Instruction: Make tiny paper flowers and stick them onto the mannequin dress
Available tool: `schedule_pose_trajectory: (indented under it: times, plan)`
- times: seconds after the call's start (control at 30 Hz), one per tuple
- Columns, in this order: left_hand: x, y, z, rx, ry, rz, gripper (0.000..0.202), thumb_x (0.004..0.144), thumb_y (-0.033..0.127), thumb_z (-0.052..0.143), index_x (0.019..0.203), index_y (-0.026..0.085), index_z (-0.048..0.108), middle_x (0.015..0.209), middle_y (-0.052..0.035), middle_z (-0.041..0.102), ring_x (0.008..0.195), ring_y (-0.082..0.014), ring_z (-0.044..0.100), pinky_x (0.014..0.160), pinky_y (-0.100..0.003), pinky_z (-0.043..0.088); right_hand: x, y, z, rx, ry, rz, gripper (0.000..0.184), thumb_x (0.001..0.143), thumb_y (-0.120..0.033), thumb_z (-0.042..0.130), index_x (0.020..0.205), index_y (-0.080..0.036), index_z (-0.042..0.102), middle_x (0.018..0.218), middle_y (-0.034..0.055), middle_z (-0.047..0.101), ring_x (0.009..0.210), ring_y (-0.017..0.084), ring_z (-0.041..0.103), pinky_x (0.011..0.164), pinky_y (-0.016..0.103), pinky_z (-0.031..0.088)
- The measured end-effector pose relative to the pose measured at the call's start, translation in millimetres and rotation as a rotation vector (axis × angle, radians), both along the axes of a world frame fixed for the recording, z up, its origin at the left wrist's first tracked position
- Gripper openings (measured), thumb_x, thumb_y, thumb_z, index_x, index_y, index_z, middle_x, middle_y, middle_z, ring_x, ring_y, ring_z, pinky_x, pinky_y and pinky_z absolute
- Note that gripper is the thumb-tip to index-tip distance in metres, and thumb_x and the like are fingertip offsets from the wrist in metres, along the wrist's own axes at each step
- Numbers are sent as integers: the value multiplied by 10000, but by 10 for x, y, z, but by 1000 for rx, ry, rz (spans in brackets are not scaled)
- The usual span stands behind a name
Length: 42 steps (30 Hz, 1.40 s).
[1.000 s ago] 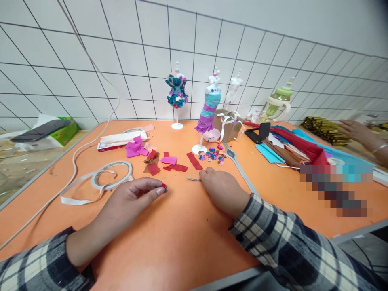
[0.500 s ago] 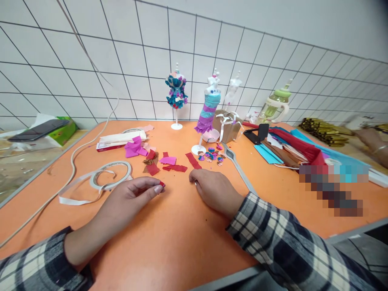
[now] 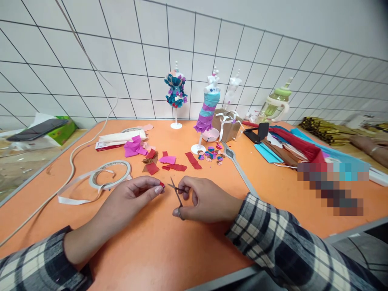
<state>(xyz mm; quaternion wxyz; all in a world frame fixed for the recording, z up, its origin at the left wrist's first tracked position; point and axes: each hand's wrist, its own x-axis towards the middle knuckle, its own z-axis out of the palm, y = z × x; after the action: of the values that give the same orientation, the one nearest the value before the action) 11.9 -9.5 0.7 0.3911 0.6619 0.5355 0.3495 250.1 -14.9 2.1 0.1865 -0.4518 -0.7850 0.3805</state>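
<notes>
Two fingertips of the left hand (image 3: 130, 198) pinch a small red scrap (image 3: 162, 184), its edge poking out past them, apparently to be reachable. Just beside those tips, small scissors (image 3: 176, 188) are gripped, blades apart, in the right hand (image 3: 209, 198), thumb through one loop, presumably for control. The fingers hide the scrap's remainder; the other loop is hard to make out.

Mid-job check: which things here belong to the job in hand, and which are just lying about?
Part of the job:
red piece, pinched in the left hand
scissors, blades open, in the right hand
probably the red strips beyond the hands

Likely just lying about:
phone
bottle
black case
</notes>
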Motion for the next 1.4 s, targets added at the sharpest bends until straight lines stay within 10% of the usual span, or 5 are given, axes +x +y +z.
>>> schedule_pose_trajectory:
  times: [1.4]
  plan:
    - [2, -5, 18, 39, 87, -76, 367, 718, 627, 754, 749, 264, 798, 789, -52, 825, 744, -252, 770, 752, -344, 645, -3, -12, 67, 83, -164, 171, 307, 849, -472, 772, 983, -223, 651, 898, -24, 730, 793, 145, 629, 699, 260, 374]
